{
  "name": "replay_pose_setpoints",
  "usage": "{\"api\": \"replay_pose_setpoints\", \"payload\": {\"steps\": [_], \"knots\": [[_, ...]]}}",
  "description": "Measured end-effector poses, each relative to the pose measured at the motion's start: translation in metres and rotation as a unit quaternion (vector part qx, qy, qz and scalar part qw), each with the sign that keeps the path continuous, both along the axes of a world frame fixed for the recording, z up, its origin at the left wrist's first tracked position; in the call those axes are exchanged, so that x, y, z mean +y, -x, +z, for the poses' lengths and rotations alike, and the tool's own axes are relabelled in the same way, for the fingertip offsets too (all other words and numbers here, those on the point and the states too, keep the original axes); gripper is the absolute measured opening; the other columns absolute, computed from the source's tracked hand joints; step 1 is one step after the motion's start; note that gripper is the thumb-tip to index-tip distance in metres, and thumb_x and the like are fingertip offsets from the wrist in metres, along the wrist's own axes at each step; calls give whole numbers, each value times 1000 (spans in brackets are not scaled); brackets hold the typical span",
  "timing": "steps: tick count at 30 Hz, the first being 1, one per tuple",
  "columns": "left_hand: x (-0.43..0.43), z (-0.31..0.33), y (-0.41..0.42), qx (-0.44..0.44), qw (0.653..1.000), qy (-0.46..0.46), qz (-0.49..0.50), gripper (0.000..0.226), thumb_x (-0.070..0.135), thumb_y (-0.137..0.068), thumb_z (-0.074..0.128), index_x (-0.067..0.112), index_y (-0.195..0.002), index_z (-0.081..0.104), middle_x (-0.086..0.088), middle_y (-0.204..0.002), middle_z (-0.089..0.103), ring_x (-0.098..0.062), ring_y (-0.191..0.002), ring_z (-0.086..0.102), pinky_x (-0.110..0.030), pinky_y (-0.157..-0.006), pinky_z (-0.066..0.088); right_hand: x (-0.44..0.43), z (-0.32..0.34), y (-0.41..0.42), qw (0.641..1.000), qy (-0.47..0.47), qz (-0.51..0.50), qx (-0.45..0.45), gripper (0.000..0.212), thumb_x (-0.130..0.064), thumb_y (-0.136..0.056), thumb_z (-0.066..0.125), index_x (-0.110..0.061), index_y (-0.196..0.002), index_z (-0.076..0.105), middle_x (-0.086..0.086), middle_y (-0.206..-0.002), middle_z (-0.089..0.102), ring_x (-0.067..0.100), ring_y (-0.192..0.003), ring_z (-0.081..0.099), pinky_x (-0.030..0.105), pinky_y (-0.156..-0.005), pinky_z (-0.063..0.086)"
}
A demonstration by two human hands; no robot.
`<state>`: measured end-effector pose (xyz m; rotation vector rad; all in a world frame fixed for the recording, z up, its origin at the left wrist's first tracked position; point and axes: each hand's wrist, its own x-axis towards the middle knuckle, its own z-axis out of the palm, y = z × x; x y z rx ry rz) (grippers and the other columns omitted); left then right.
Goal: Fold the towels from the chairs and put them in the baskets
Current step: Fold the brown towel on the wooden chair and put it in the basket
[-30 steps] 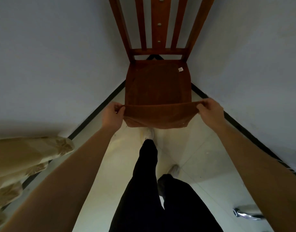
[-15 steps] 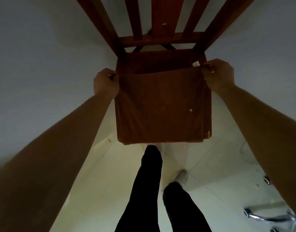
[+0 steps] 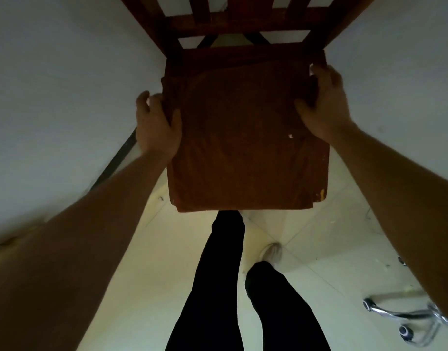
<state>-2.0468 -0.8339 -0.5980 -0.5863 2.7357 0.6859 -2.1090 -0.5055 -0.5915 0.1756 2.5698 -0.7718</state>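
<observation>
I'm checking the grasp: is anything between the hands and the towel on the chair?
Nothing visible. The left hand and right hand hold the towel by its side edges on the chair seat. No basket is in view.

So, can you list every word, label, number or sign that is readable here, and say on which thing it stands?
No text can be read in this view.
On the brown towel, a small white speck: too small to tell whether it carries letters.
On the wooden chair, the floor and the chrome chair base: no writing visible.
</observation>
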Motion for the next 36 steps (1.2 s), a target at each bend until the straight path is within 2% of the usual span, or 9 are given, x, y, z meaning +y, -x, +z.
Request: {"api": "replay_pose_setpoints", "payload": {"steps": [3,7,10,13,16,19,22,28,36], "knots": [[14,14,-58,-27,991,54,-117,39,39,-97,49,15,-127,51,-15,-141,43,-34,-123,49,-48,-102,45,11,5,-57,986,-72,146,-28,61,-27,-94,63,-19,-149,37,16,-157,25,37,-133,46,44,-106,46],[32,20,-128,-74,961,83,-252,42,56,-96,44,18,-112,56,-10,-120,52,-29,-110,51,-46,-97,43,20,7,-128,960,-100,260,25,38,-44,-92,60,-15,-115,56,15,-115,51,28,-99,57,44,-85,55],[46,13,-168,-119,942,102,-296,63,72,-81,56,17,-113,58,-9,-120,53,-30,-112,51,-48,-95,45,30,1,-173,933,-118,340,-9,63,-65,-78,68,-18,-117,55,11,-115,52,27,-102,55,44,-88,52],[52,6,-184,-192,919,151,-310,77,62,-72,73,15,-128,49,-13,-138,43,-36,-131,39,-53,-104,40,40,-10,-192,901,-191,390,-18,77,-47,-68,84,-16,-130,51,15,-124,48,34,-112,51,50,-90,51],[56,-1,-191,-165,921,175,-308,62,26,-80,77,13,-134,47,-17,-141,41,-39,-133,36,-54,-107,38,47,-18,-202,907,-177,380,32,64,-12,-70,82,-10,-128,56,21,-122,53,41,-113,55,54,-83,57],[56,0,-187,-150,931,166,-289,50,9,-86,66,13,-133,51,-17,-138,45,-37,-131,41,-50,-104,43,52,-15,-203,916,-132,373,59,47,-5,-82,73,-6,-128,63,22,-127,60,42,-117,59,56,-81,59],[55,16,-186,-150,943,144,-261,36,7,-92,57,13,-127,55,-14,-122,58,-35,-114,56,-47,-95,50,58,6,-202,938,-105,330,38,40,-15,-98,56,-10,-138,57,16,-134,60,35,-117,62,50,-91,56],[70,75,-188,-43,984,94,-148,16,14,-97,47,12,-112,52,-13,-107,62,-32,-93,60,-45,-92,47,59,62,-187,970,-51,194,138,37,-18,-102,46,-11,-137,56,15,-121,65,29,-92,66,37,-82,54],[74,189,-158,101,983,125,-85,21,7,-97,39,4,-115,50,-18,-108,62,-36,-96,58,-43,-85,41,63,171,-153,967,-24,94,234,32,-25,-101,44,-15,-125,63,12,-114,64,30,-98,63,38,-80,51]]}}
